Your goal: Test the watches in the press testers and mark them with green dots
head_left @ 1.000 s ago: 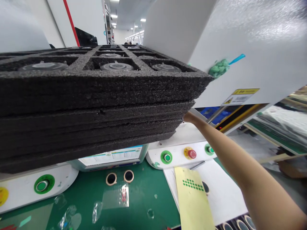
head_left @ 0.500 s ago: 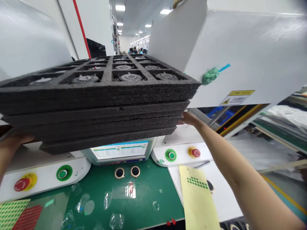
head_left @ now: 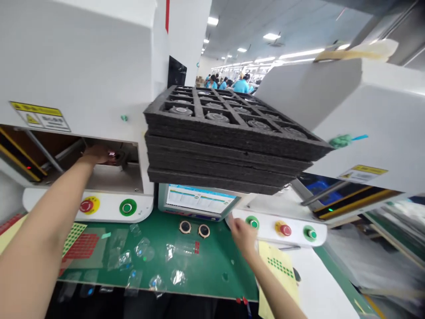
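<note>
Small glinting piece (head_left: pixel 112 154) seen at the fixture block (head_left: pixel 120 159), inside the opening of the left machine (head_left: pixel 79 84). Fingers of the left hand (head_left: pixel 96 154) are placed right at it; whether its grip is closed on the piece cannot be told. The right hand (head_left: pixel 244 235) is held just beside a green button (head_left: pixel 253 222) on the white control panel (head_left: pixel 268 227), fingers bent; whether anything is held in that grip cannot be told.

Between the machines, a stack of black foam trays (head_left: pixel 215 155) is seen above a screen (head_left: pixel 199 198), round parts seated in the top compartments. Below, on the green desk (head_left: pixel 212 266), two dark discs (head_left: pixel 185 227) with gold-coloured rims are set side by side; clear film scraps (head_left: pixel 178 277) are scattered nearby. A yellow sheet (head_left: pixel 282 283) with green dots is partly covered by the right forearm.
</note>
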